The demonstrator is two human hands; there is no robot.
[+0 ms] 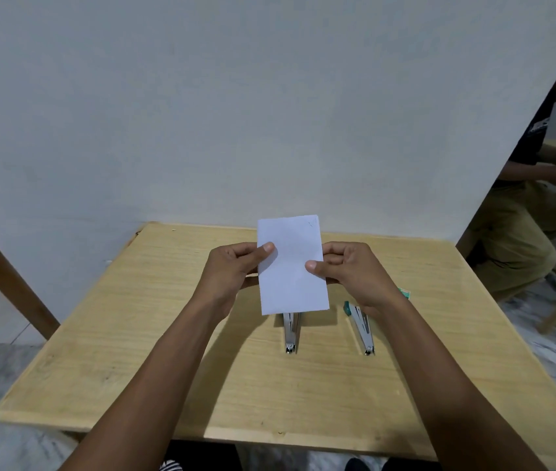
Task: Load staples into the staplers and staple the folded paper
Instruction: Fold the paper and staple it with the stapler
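Folded paper [291, 266] is held up above the middle of the wooden table [154, 334], long sides running away from the viewer, pinched at both edges. The left hand [232, 270] grips the left edge, thumb on the near face and curled fingers behind. The right hand [354, 271] does the same on the right edge, slightly lower. Both forearms reach forward from the bottom of the view, converging on the sheet. Below the paper's near edge a silver stapler [291, 333] lies on the table, its far end hidden by the sheet. A second stapler [362, 326], with a teal end, lies just right of it, partly under the right wrist. A small teal item [405, 293] peeks out beside that wrist, too hidden to identify
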